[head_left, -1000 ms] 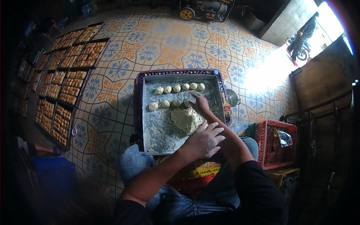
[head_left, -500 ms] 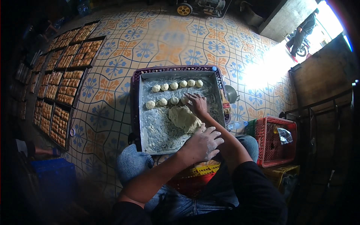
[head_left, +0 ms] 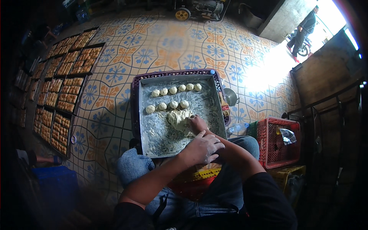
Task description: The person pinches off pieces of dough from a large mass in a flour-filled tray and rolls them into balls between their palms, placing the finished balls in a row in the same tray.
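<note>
1. A floured metal tray [head_left: 153,142] is being carried on a purple crate [head_left: 135,90], set on the patterned tile floor [head_left: 165,50] just ahead of the seated person's knees.
2. A lump of dough [head_left: 178,119] is being kept near the middle of the tray, just below the rolled balls.
3. The right hand [head_left: 198,123] is being pressed against the lump's right edge, fingers curled onto the dough; whether a piece is being pinched cannot be told.
4. The left hand [head_left: 202,146] is being held over the tray's near edge, above the right forearm, with fingers loosely spread and dusted in flour; nothing is being gripped by it.
5. Nine dough balls [head_left: 173,90] are being kept in two rows at the far part of the tray: five in the back row, four in the nearer one.
6. Dark trays of baked pieces [head_left: 61,88] are being laid out along the floor at left, well apart from the crate.
7. A red crate [head_left: 268,142] is being kept at right, near the person's leg.
</note>
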Action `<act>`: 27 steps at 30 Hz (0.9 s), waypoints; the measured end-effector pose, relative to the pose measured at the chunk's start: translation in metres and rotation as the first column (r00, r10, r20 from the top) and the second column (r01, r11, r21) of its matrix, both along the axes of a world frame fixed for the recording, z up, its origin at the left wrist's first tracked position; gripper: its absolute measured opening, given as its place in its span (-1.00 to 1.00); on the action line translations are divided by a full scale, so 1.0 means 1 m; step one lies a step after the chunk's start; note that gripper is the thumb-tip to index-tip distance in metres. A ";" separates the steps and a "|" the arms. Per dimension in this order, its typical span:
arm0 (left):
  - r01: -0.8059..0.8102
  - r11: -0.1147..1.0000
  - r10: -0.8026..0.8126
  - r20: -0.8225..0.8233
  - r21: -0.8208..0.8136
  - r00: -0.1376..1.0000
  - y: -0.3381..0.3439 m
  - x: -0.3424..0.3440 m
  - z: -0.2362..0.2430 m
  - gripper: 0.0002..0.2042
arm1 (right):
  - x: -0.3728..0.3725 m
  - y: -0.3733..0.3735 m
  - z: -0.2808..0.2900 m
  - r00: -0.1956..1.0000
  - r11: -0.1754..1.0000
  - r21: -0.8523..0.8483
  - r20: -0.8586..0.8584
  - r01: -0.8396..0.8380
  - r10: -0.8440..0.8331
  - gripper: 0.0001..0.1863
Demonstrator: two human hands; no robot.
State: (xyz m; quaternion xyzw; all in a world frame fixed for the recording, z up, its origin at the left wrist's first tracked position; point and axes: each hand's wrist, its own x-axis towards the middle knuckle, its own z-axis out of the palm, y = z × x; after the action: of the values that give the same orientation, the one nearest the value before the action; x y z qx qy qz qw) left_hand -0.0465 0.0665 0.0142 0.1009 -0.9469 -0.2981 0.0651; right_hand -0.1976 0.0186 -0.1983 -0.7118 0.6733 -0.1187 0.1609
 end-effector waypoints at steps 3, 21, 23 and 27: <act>-0.052 0.998 0.052 -0.006 -0.023 0.999 -0.012 0.008 0.002 -0.60 | -0.003 -0.008 0.016 0.989 0.953 0.302 -0.141 -0.003 0.048 -0.75; -0.550 0.835 0.549 0.080 -0.013 0.832 -0.101 0.058 0.032 -0.56 | -0.035 -0.012 0.161 0.912 0.942 0.333 0.399 -0.047 -0.096 -0.77; -0.594 0.804 0.594 0.046 -0.001 0.804 -0.100 0.056 0.033 -0.57 | -0.034 -0.012 0.181 0.915 0.932 0.360 0.388 -0.042 -0.108 -0.75; -0.601 0.798 0.601 0.027 0.049 0.799 -0.099 0.053 0.023 -0.54 | -0.038 -0.012 0.205 0.957 0.953 0.268 0.283 -0.142 0.063 -0.69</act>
State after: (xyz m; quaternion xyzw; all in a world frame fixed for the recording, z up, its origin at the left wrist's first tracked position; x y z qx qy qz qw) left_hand 0.0069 -0.0329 0.0368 0.3990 -0.8579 -0.2875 0.1488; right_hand -0.2358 0.0071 0.0063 -0.6924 0.6168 -0.1080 0.3585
